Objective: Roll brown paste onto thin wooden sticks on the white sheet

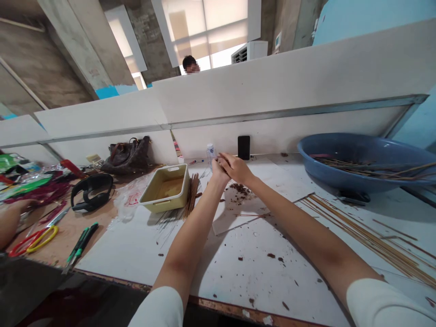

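Over the white board my left hand (220, 171) and my right hand (236, 167) are pressed together, with the right partly covering the left. Their fingers are closed, and a small dark bit shows between them; what it is I cannot make out. Just beneath lies a heap of brown crumbs (240, 191). Behind the hands stands a clear bottle with a white cap (210, 149). A thin reddish stick (252, 215) lies on the board in front of the crumbs.
Left of my hands are a yellow-green tub (165, 202) and a bundle of brown sticks (191, 194). A blue basin (340, 168) and long thin sticks (361, 229) are at right. Pliers (81, 243), scissors (36, 240) and another person's arm (13, 218) are at left. A phone (244, 147) leans behind.
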Demonstrator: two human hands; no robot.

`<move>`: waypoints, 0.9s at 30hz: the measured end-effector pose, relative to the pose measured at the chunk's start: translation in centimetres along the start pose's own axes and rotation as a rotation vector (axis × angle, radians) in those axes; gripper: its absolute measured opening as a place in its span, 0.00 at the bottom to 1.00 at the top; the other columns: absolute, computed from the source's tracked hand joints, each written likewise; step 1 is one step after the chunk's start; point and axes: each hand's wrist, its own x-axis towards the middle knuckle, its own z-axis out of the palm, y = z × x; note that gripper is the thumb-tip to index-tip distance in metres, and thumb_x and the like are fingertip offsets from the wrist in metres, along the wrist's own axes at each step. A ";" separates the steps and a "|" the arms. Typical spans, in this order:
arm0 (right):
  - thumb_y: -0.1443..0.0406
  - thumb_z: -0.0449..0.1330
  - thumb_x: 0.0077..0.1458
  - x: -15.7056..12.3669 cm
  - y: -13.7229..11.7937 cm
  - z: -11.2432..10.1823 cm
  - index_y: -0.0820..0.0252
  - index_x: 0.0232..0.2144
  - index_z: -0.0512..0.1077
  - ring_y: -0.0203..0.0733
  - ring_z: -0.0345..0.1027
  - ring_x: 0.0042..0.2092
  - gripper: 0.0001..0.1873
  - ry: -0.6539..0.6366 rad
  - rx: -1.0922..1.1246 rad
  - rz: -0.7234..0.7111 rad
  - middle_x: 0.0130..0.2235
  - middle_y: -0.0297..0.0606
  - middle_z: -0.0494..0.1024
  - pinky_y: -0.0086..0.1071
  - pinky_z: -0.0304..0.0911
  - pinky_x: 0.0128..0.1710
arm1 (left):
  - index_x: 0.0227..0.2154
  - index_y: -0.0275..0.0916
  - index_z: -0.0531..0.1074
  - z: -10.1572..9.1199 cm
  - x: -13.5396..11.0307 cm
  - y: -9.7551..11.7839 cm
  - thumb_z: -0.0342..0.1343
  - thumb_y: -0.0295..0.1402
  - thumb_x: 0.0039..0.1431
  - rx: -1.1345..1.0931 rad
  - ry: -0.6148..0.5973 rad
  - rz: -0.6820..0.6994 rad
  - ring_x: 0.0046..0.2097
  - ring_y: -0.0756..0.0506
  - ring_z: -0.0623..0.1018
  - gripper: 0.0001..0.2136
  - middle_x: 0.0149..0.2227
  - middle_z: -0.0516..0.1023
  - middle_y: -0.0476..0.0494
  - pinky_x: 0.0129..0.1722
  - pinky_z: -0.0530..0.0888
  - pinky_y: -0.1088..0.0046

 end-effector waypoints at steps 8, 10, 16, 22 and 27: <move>0.40 0.44 0.78 0.5 -0.6 -0.6 0.49 0.63 0.79 0.52 0.70 0.72 0.34 0.398 0.358 -0.101 0.69 0.43 0.78 0.50 0.64 0.75 | 0.36 0.37 0.76 0.8 -2.0 2.0 0.51 0.45 0.78 0.056 -0.006 0.108 0.24 0.48 0.77 0.19 0.25 0.77 0.44 0.25 0.75 0.77; 0.38 0.46 0.77 0.9 0.1 -0.9 0.50 0.60 0.80 0.53 0.72 0.70 0.35 0.481 0.376 -0.064 0.67 0.44 0.80 0.51 0.66 0.73 | 0.34 0.38 0.74 0.9 -2.3 1.7 0.52 0.47 0.78 0.102 -0.020 0.112 0.21 0.51 0.73 0.20 0.22 0.74 0.47 0.20 0.69 0.80; 0.35 0.49 0.73 1.4 1.6 -0.4 0.52 0.52 0.81 0.53 0.82 0.56 0.35 0.517 0.419 0.092 0.54 0.46 0.87 0.50 0.74 0.62 | 0.27 0.41 0.65 0.7 -2.2 0.5 0.60 0.51 0.74 0.147 0.020 0.118 0.15 0.54 0.62 0.24 0.16 0.62 0.57 0.15 0.55 0.81; 0.36 0.50 0.71 1.6 1.6 0.0 0.53 0.47 0.79 0.50 0.83 0.54 0.33 0.472 0.502 0.247 0.54 0.46 0.87 0.44 0.75 0.56 | 0.33 0.38 0.75 1.0 -2.3 -0.3 0.53 0.49 0.77 0.313 -0.032 0.255 0.16 0.51 0.68 0.21 0.17 0.68 0.52 0.18 0.62 0.78; 0.34 0.49 0.67 2.2 2.0 0.0 0.54 0.41 0.77 0.47 0.83 0.42 0.34 0.411 0.772 0.539 0.46 0.45 0.88 0.35 0.74 0.34 | 0.35 0.40 0.80 1.5 -2.5 -2.2 0.58 0.30 0.72 0.428 -0.157 0.510 0.29 0.49 0.80 0.09 0.29 0.81 0.48 0.30 0.72 0.78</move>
